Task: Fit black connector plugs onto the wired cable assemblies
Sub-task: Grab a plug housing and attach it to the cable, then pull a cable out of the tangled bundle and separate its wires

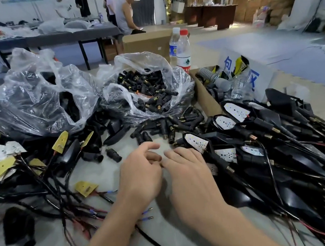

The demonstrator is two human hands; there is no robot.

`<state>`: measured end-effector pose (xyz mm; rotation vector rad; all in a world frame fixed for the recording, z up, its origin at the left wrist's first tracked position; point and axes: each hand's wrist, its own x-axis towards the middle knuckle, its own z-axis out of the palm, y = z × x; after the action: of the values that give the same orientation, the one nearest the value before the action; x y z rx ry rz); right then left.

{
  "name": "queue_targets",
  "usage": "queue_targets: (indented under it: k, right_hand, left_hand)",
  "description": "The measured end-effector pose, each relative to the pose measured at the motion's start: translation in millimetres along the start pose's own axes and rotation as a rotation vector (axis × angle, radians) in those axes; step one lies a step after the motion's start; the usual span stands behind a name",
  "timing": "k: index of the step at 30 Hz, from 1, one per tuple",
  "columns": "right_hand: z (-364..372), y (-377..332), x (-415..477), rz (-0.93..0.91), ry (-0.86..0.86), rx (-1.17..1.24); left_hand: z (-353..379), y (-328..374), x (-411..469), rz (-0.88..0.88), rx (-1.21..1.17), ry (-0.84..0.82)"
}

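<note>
Below the connector plugs our left hand and right hand curl loosely (whether grasping, we cannot tell); we'd align pins squarely.

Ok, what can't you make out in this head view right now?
All head view.
Anything held between left hand and right hand: hidden by their fingers.
What the left bag holds: obscured by crinkled plastic.
The cable pile: cut off by frame edges.

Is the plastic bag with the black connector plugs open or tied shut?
Open. The plastic bag has its mouth spread wide, and the black connector plugs lie uncovered inside.
</note>
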<state>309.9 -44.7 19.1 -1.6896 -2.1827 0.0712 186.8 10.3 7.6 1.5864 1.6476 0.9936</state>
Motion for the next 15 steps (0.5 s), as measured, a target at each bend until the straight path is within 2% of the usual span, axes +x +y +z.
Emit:
queue_targets:
  k: [5, 11, 15]
  right_hand:
    - [25.5, -25.7, 35.6, 0.013, 0.006, 0.271]
    - [54.9, -24.3, 78.1, 0.24, -0.013, 0.215]
    - [70.8, -27.0, 98.2, 0.226, -0.02, 0.219]
  left_hand:
    - [-35.6, -21.5, 6.2, 0.033, 0.193, 0.075]
    - [-74.0, -53.5, 14.8, 0.172, 0.54, 0.309]
    - [-86.1, -68.8, 22.5, 0.127, 0.646, 0.298]
